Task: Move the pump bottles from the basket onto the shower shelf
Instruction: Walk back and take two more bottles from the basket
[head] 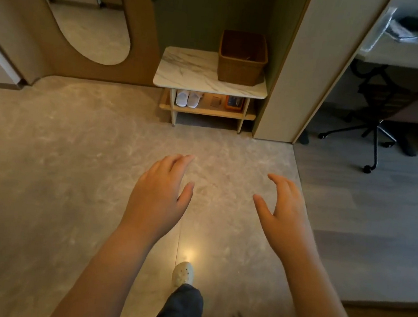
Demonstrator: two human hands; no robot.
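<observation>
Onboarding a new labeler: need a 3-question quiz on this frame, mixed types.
1. True or false: the left hand is holding a pump bottle.
2. Where does the woven basket stand?
A. on the floor
B. on the marble-topped bench, right end
C. on the desk
3. Fill in: the shelf under the bench top holds a pair of white ____.

Key: 1 false, both it and the right hand are empty with fingers spread; 2 B; 3 slippers.
</observation>
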